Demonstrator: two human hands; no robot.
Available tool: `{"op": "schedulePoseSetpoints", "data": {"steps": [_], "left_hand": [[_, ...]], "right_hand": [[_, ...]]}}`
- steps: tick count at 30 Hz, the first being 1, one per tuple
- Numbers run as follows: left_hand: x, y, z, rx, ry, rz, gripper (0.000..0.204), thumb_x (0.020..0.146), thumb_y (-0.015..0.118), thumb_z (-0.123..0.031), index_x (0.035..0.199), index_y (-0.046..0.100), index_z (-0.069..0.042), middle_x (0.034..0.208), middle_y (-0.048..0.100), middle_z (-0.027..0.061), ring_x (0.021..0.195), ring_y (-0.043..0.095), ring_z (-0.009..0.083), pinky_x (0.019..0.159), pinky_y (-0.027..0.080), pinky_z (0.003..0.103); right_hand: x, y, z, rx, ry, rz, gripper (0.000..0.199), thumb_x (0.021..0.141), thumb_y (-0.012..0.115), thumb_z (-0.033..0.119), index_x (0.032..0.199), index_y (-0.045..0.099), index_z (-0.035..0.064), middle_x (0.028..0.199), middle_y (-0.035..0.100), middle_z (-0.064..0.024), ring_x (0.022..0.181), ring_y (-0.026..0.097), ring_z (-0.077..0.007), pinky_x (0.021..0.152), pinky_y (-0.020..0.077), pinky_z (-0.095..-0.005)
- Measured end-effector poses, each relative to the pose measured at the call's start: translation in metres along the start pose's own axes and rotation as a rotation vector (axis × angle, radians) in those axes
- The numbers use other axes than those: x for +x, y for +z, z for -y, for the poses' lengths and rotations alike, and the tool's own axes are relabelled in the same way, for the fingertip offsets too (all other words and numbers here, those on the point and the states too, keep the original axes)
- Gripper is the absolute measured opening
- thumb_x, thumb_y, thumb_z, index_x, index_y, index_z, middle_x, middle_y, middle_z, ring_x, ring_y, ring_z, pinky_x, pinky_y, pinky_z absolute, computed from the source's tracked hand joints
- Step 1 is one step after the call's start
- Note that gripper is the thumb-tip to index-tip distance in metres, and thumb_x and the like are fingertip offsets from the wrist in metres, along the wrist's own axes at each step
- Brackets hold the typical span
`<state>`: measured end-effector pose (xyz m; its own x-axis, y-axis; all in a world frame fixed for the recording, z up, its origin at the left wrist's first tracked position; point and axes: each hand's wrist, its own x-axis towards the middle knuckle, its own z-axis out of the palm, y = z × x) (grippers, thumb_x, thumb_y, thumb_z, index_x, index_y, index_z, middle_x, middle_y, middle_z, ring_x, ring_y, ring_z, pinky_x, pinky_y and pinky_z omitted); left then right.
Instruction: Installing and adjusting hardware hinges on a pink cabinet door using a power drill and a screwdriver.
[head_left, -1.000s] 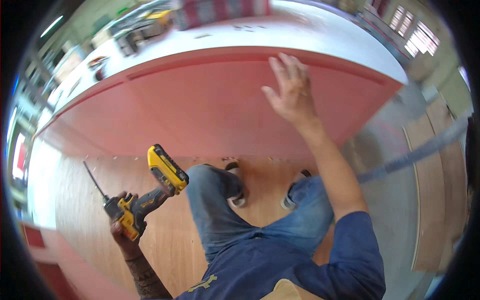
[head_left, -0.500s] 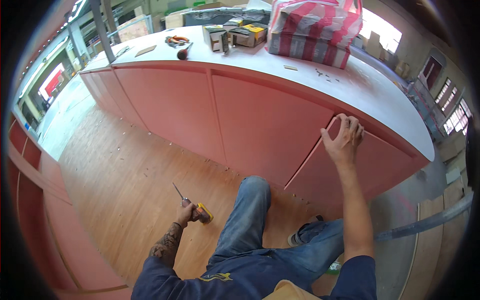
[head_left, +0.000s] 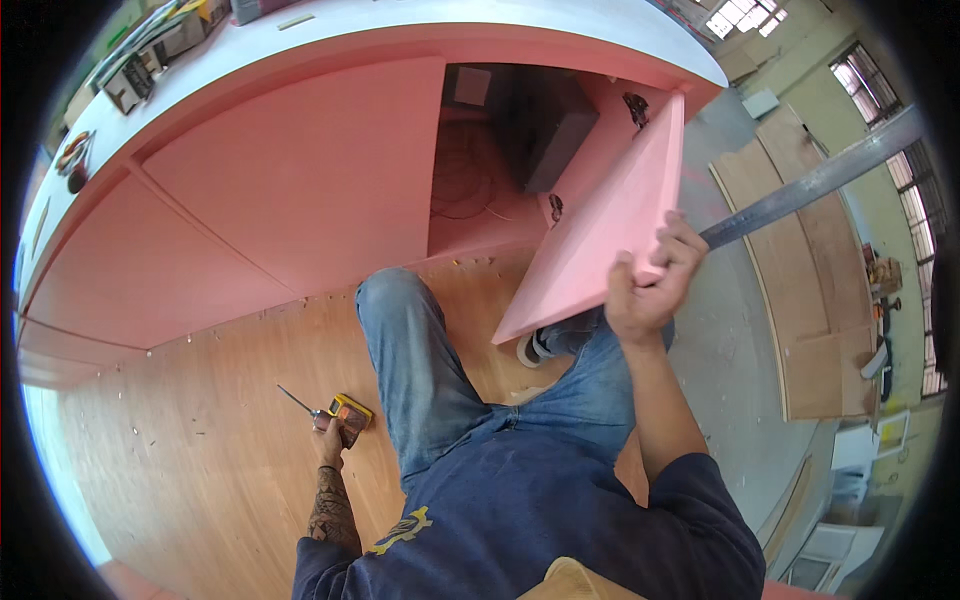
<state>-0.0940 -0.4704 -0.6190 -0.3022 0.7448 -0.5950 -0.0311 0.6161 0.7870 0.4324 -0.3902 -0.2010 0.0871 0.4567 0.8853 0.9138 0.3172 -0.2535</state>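
With my right hand (head_left: 653,285) I grip the free edge of a pink cabinet door (head_left: 610,225), thumb on one face and fingers round the other. The door stands swung out from the pink cabinet (head_left: 320,170) on two metal hinges, the upper hinge (head_left: 637,110) and the lower hinge (head_left: 556,208). Inside the opening are a dark grey box (head_left: 560,125) and loose thin cable (head_left: 465,185). Low at my left side, my left hand (head_left: 328,437) is wrapped round a yellow and dark cordless drill (head_left: 350,418) with a long thin bit pointing away.
Pliers (head_left: 73,150) and small boxes (head_left: 128,85) lie on the white countertop (head_left: 240,65). A grey metal bar (head_left: 810,185) slants in from the right, near the door. Wooden panels (head_left: 800,280) stand behind it. Bits of debris dot the wood-look floor (head_left: 200,460).
My right hand has pulled the cabinet door outward, exposing the inside. My view has turned to the right. The drill stays in my left hand.
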Motion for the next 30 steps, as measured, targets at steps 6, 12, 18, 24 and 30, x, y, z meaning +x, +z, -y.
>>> {"op": "schedulePoseSetpoints", "data": {"steps": [6,12,18,24,30], "left_hand": [[0.008,-0.01,0.006,0.135,-0.045,0.06,0.03,0.083,0.073,-0.018,0.104,0.063,0.0,0.097,0.069,0.0081,0.085,0.07,0.0192,0.074,0.059,0.035],[-0.007,-0.017,-0.029,0.192,-0.256,0.23,0.041,0.087,0.074,-0.03,0.113,0.062,-0.001,0.103,0.07,0.0103,0.088,0.071,0.0239,0.08,0.059,0.04],[0.063,-0.064,-0.142,0.398,0.771,-0.466,0.09,0.095,0.074,-0.031,0.155,0.024,0.013,0.158,0.032,0.0361,0.151,0.031,0.044,0.123,0.03,0.047],[-0.086,-0.043,-0.53,0.494,1.527,-0.937,0.069,0.097,0.071,-0.031,0.152,0.042,-0.001,0.148,0.048,0.0244,0.14,0.045,0.0383,0.116,0.036,0.049],[0.036,-0.049,-0.663,0.846,0.901,-1.018,0.069,0.091,0.064,-0.058,0.146,0.051,-0.018,0.129,0.063,0.0289,0.126,0.055,0.0483,0.107,0.041,0.057]], "right_hand": [[-0.05,-0.066,-0.032,0.042,0.186,-0.243,0.043,0.08,0.057,-0.007,0.12,0.043,-0.0005,0.133,0.048,-0.0217,0.129,0.05,-0.036,0.112,0.041,-0.0498],[-0.094,-0.111,-0.087,-0.149,0.616,-0.397,0.063,0.089,0.064,-0.002,0.145,0.037,-0.0111,0.138,0.054,-0.0248,0.124,0.057,-0.0325,0.109,0.0452,-0.043],[-0.105,-0.122,-0.121,-0.048,0.872,-0.357,0.052,0.094,0.072,0.012,0.136,0.054,-0.0118,0.132,0.063,-0.0202,0.114,0.064,-0.0292,0.1,0.0513,-0.0389],[-0.124,-0.135,-0.138,0.112,0.964,-0.424,0.05,0.096,0.071,0.014,0.135,0.055,-0.0123,0.134,0.062,-0.0185,0.114,0.063,-0.0258,0.098,0.0523,-0.036],[-0.161,-0.161,-0.157,0.122,1.248,-0.382,0.052,0.095,0.073,0.017,0.136,0.056,-0.0114,0.135,0.062,-0.0177,0.116,0.063,-0.0267,0.1,0.0507,-0.0377]]}}
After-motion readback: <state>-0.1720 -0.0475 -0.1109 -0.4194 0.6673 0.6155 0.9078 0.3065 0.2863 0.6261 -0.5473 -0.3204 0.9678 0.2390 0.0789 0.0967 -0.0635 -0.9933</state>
